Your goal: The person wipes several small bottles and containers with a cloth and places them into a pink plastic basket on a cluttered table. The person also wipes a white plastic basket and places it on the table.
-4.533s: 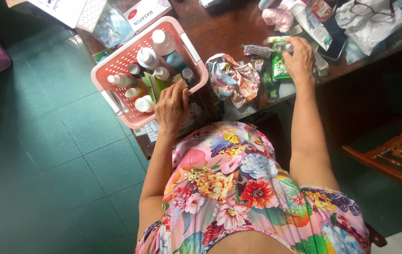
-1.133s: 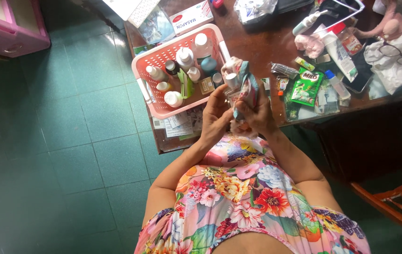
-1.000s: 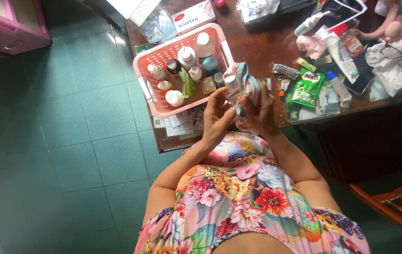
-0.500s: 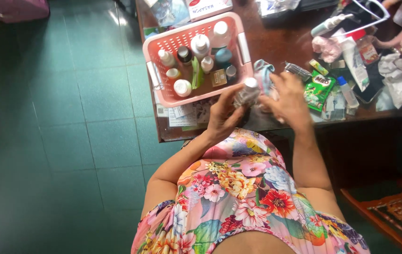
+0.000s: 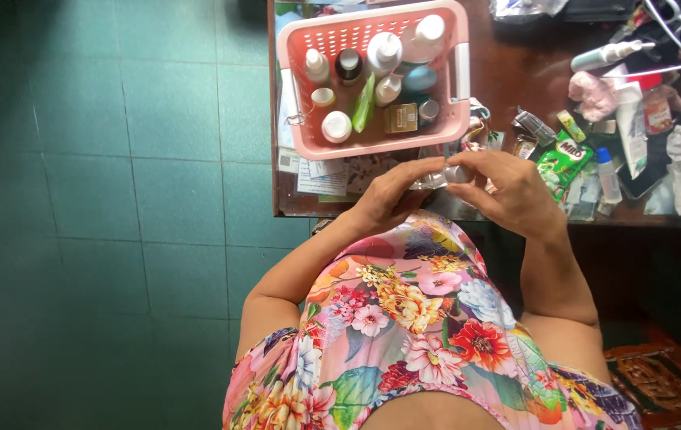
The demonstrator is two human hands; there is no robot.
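Both hands are holding a small clear bottle [image 5: 436, 177] just below the pink basket [image 5: 302, 119]: left hand [image 5: 388, 197] cradling its body, right hand [image 5: 512, 191] fingers [image 5: 468, 159] pinching its cap.

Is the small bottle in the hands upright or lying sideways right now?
Lying sideways. The small clear bottle runs level between the left hand and the right hand, whose fingers grip its cap end.
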